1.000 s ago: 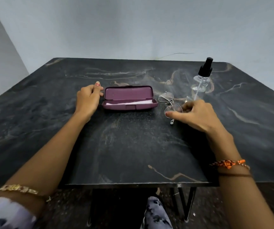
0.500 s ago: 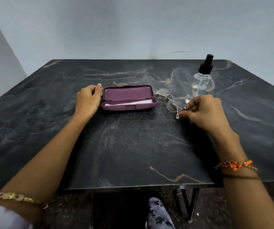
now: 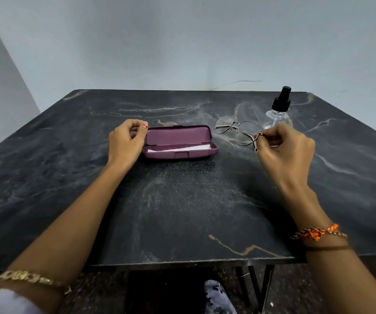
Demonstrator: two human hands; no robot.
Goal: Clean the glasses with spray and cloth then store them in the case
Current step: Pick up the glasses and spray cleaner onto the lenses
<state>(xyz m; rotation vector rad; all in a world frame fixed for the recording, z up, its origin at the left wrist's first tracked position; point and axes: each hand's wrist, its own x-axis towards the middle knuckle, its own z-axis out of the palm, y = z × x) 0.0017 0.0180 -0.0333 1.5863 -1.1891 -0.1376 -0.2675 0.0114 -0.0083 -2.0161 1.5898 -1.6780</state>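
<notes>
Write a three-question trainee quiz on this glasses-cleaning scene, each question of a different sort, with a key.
1. True or false: the purple case is closed.
2. Which hand holds the glasses? A) left hand B) right hand C) neither
3. Fill in: the spray bottle stands on the table, beyond the ____ hand.

Key
1. False: its lid is raised, and something white lies inside.
2. B: it pinches them at one end of the frame; the left hand rests beside the case's left end.
3. right
</notes>
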